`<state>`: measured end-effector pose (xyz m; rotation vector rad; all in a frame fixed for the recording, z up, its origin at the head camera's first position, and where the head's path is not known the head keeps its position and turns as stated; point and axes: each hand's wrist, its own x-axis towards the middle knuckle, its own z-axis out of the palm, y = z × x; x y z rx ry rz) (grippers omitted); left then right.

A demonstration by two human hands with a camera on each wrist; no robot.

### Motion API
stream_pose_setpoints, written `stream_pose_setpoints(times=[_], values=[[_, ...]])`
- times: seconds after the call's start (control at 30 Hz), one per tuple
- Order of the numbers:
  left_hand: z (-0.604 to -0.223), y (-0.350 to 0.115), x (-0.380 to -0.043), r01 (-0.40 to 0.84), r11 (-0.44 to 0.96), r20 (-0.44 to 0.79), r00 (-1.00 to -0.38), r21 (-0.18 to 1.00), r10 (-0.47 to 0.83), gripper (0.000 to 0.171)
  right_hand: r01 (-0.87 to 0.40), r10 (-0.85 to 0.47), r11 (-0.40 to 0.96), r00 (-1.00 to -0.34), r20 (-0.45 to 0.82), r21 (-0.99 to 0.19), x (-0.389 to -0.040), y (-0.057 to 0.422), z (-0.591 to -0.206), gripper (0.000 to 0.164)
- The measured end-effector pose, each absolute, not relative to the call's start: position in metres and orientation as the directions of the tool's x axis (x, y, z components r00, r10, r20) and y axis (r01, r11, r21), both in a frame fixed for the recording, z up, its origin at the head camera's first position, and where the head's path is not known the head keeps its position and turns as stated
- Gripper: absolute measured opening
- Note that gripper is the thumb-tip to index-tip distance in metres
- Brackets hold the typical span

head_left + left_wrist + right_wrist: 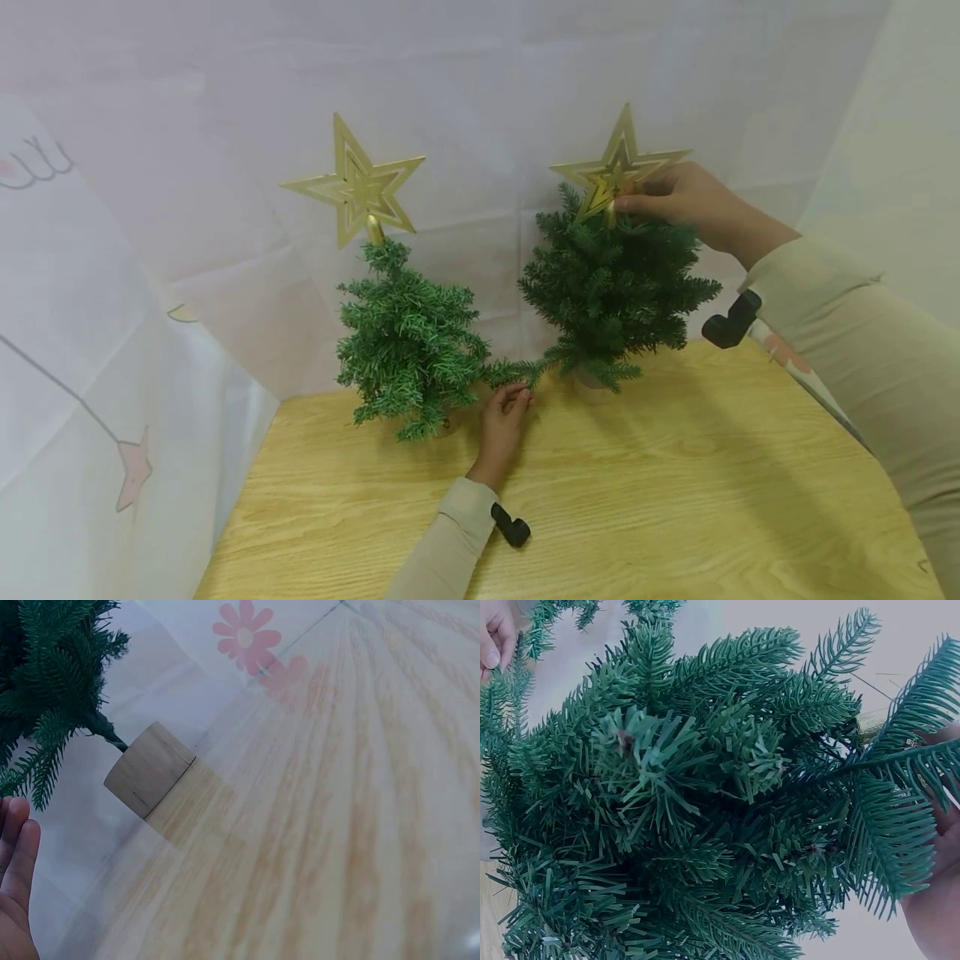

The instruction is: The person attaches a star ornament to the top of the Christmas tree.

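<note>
Two small artificial Christmas trees stand side by side on a wooden table. The right tree is darker green and has a pale wooden base. At its top, my right hand pinches the lower part of a gold star topper; needles partly hide those fingers in the right wrist view. Low between the trees, my left hand pinches the tip of a bottom branch of the right tree. The left tree carries its own gold star, leaning slightly left, untouched by either hand.
The wood-grain table meets a pale cloth backdrop right behind the trees. Printed drawings, including a pink star, mark the cloth at left. Black wrist mounts stick out from both sleeves.
</note>
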<state>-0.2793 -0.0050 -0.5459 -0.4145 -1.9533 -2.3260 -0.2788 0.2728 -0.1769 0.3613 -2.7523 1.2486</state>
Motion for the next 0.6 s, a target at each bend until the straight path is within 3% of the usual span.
stream_pose_setpoints(times=[0.33, 0.6], values=[[-0.518, -0.007, -0.262, 0.221, -0.207, 0.254, -0.956, 0.953, 0.148, 0.026, -0.288, -0.181, 0.669, -0.957, 0.226, -0.685, -0.279, 0.277, -0.179, 0.049], [-0.518, -0.005, -0.262, 0.234, -0.222, 0.269, -0.953, 0.947, 0.140, 0.026, -0.281, -0.169, 0.661, -0.959, 0.227, -0.696, -0.278, 0.276, -0.179, 0.049]])
